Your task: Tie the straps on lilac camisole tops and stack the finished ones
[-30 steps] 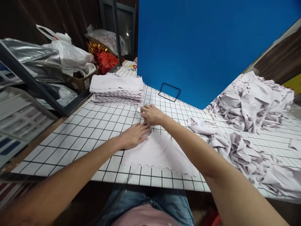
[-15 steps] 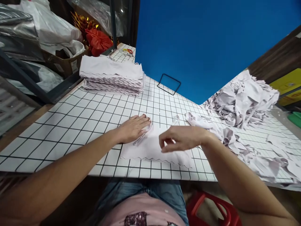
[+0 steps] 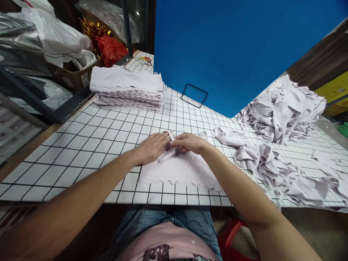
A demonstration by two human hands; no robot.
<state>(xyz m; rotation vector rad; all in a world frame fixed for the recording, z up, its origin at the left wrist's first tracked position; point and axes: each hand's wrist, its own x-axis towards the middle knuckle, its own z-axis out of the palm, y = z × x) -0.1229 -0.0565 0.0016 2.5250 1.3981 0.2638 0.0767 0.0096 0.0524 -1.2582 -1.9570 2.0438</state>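
A pale fabric piece [image 3: 179, 170] with a wavy lower edge lies flat on the grid-patterned table before me. My left hand [image 3: 153, 146] rests palm down on its upper left part, fingers stretched out. Touching the left fingertips, my right hand [image 3: 189, 142] pinches a narrow white strip [image 3: 171, 135] between thumb and fingers. Another narrow strip with dark marks [image 3: 165, 156] lies on the fabric just below the hands. Behind, to the left, stands a neat stack of folded pale fabric [image 3: 127, 88].
A heap of crumpled fabric [image 3: 285, 107] sits at the right, with loose scraps [image 3: 258, 157] trailing toward the front. A black wire frame [image 3: 194, 95] lies at the blue panel [image 3: 217, 47]. Scissors [image 3: 146, 59] lie far left, beside a shelf of bags. A red stool [image 3: 231, 235] is below.
My right hand has moved left and up from above the fabric to my left fingertips, and now pinches the white strip. My left hand has stayed on the fabric.
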